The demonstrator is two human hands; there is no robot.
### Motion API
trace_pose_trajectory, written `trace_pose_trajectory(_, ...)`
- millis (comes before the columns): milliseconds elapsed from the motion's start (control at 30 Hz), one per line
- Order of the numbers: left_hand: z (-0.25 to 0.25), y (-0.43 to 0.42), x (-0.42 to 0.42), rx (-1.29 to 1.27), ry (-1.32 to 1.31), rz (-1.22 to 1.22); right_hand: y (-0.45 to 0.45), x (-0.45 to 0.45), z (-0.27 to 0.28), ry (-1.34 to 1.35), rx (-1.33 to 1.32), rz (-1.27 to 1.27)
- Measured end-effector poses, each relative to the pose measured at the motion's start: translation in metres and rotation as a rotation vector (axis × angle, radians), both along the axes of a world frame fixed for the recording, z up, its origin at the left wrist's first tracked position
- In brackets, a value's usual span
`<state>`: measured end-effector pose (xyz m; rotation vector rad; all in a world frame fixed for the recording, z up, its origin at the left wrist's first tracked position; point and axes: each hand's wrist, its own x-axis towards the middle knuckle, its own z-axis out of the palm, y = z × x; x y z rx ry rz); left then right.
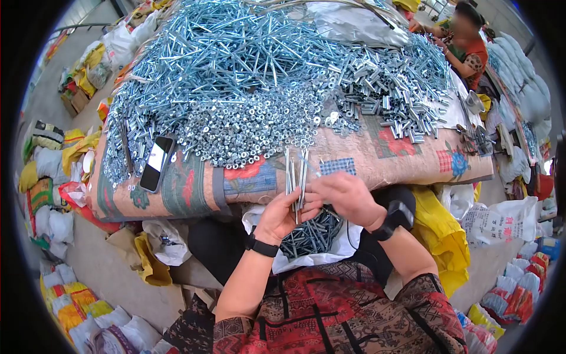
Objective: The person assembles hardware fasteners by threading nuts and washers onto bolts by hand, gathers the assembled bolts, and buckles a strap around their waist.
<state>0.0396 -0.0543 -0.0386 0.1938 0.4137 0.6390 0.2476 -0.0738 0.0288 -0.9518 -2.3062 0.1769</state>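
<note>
My left hand (pixel 284 217) is closed around several long metal bolts (pixel 296 177) that stand up from its fingers at the table's near edge. Close beside them on the right, my right hand (pixel 346 197) is bent toward the bolts; its fingertips are blurred, and what they hold, if anything, cannot be made out. Below both hands, an open white sack (pixel 339 251) holds a heap of darker bolts (pixel 315 236). Just beyond the hands lies a pile of nuts (pixel 247 127) on the patterned table cover (pixel 377 159).
Long rods (pixel 236 47) are heaped at the back, short metal sleeves (pixel 395 94) at the right. A phone (pixel 157 164) lies on the left. Another person (pixel 466 47) works at the far right. Yellow sacking (pixel 439 236) hangs beside my right arm.
</note>
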Motion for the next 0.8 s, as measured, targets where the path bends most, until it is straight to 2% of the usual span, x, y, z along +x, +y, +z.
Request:
trace_pose_trajectory(33,-0.003,0.002,-0.003,0.019,-0.039,-0.058,0.002,0.003,0.009,0.128,-0.013,-0.042)
trace_pose_trajectory(67,-0.006,0.002,-0.005,0.018,-0.040,-0.056,0.003,0.004,0.011,0.126,-0.014,-0.040)
trace_pose_trajectory(133,-0.008,0.003,-0.007,0.038,0.020,-0.070,0.006,0.005,0.014,0.354,-0.063,-0.287)
trace_pose_trajectory(167,-0.008,0.004,-0.008,0.039,0.019,-0.069,0.007,0.003,0.006,0.761,-0.243,-0.275)
trace_pose_trajectory(200,-0.008,0.004,-0.009,0.090,0.080,-0.086,0.008,0.008,0.008,0.760,-0.243,-0.274)
trace_pose_trajectory(267,-0.002,0.003,-0.008,0.142,0.142,-0.100,0.017,0.018,0.033,0.990,-0.624,-0.447)
trace_pose_trajectory(333,0.009,-0.002,-0.001,0.064,0.241,-0.064,0.034,0.023,0.016,0.997,-0.721,-0.409)
trace_pose_trajectory(400,0.007,-0.001,0.001,0.078,0.197,-0.077,0.050,0.010,-0.005,0.856,-0.970,-0.323)
trace_pose_trajectory(533,0.005,-0.004,-0.003,0.080,0.244,-0.058,0.065,-0.017,-0.013,0.669,-0.971,-0.322)
trace_pose_trajectory(600,-0.002,0.000,-0.013,0.081,0.135,-0.086,0.060,-0.017,0.006,0.115,-0.325,-0.298)
trace_pose_trajectory(633,0.019,-0.002,-0.012,0.048,0.241,-0.064,0.053,-0.016,0.023,-0.172,-0.189,-0.198)
trace_pose_trajectory(667,0.023,0.000,-0.017,0.058,0.242,-0.054,0.050,-0.018,0.024,-0.171,-0.178,-0.191)
trace_pose_trajectory(733,0.029,0.001,-0.026,0.156,0.184,-0.188,0.045,-0.020,0.025,-0.366,0.164,0.090)
trace_pose_trajectory(800,0.039,0.000,-0.026,0.158,0.234,-0.268,0.048,-0.022,0.026,-0.380,0.284,0.131)
